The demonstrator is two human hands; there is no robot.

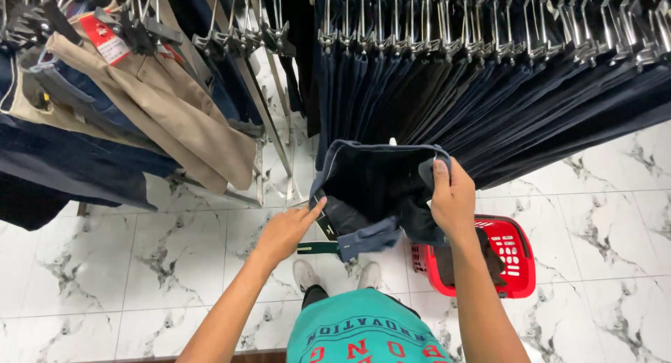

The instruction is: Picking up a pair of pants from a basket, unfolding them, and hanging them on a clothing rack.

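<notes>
A pair of dark navy trousers (377, 188) hangs in front of me, waistband uppermost and spread wide. My right hand (453, 199) grips the right side of the waistband, thumb over the edge. My left hand (285, 231) reaches toward the left side of the trousers, its fingertips touching the cloth near a dark label strip (323, 224). A dark green tag (316, 248) dangles below that hand.
A long rail of dark trousers on metal clip hangers (489, 48) fills the top right. A second rack with beige and blue trousers (140, 97) stands at the left. A red plastic basket (521, 262) holding dark clothing sits on the white marble floor (140, 265).
</notes>
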